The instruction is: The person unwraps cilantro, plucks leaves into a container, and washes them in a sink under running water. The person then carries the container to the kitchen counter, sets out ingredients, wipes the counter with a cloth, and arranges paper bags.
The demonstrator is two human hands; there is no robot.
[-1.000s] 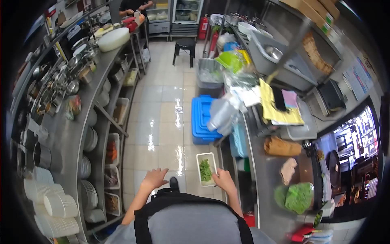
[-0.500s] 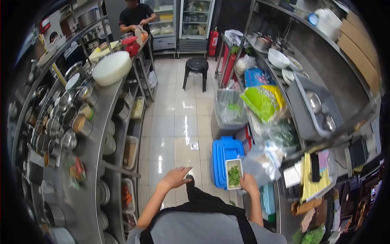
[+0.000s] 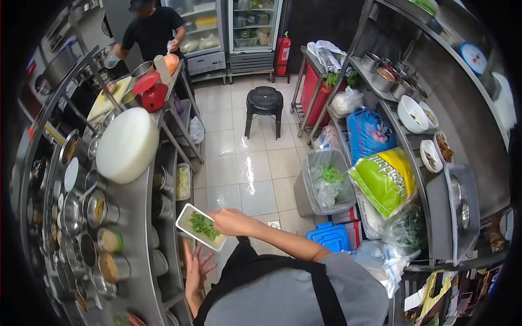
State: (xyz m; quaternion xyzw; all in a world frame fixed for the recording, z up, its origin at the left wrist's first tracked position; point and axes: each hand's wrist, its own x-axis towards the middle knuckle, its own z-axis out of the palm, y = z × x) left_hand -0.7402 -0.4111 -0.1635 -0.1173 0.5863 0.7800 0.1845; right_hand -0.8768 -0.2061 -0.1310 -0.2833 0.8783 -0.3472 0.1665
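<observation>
My right hand [image 3: 232, 221] grips the right end of a small white rectangular tub [image 3: 214, 244], which is tilted. Green leafy herbs [image 3: 201, 224] lie inside it. The right arm reaches across the front of my body to the left. Just below the tub is my left hand [image 3: 196, 270], its fingers spread and holding nothing. Whether its fingertips touch the tub's underside I cannot tell. Both hands are beside the lower shelves of the left steel counter [image 3: 136, 214].
Pots and a thick round white block [image 3: 128, 145] crowd the left counter. A black stool [image 3: 265, 103] stands in the aisle. On the right are a grey bin [image 3: 307, 193], a blue lidded box [image 3: 328, 237] and loaded shelves. Another person [image 3: 154, 35] works at the far left.
The white tub has swung from my right side across to the left counter in my right hand. My left hand now sits below it. The view has turned left.
</observation>
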